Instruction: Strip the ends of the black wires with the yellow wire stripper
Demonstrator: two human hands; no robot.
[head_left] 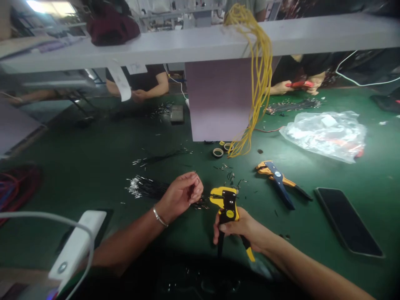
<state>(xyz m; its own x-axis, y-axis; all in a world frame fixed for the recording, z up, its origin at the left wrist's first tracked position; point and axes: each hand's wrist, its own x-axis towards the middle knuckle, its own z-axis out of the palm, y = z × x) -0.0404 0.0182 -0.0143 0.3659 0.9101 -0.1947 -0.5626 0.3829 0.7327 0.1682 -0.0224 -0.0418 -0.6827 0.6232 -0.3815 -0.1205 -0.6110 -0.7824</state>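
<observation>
My right hand [236, 227] is wrapped round the handles of a yellow and black wire stripper [229, 202], its jaws pointing left towards my other hand. My left hand [183, 191], with a silver bangle at the wrist, is closed in a pinch. A thin dark end, like a black wire [196, 180], shows at its fingertips; most of it is hidden. Under and beside this hand lies a bundle of black wires [150, 187] with bright stripped ends. A smaller group of black wires [165, 156] lies behind it. Short black scraps [231, 179] are scattered beyond the stripper.
To the right lie a second wire stripper [278, 179], a phone [348, 221] and a clear plastic bag [325, 135]. Yellow wires [259, 75] hang from the shelf [168, 46]. A white power strip [78, 243] is at left. Two people work across the table.
</observation>
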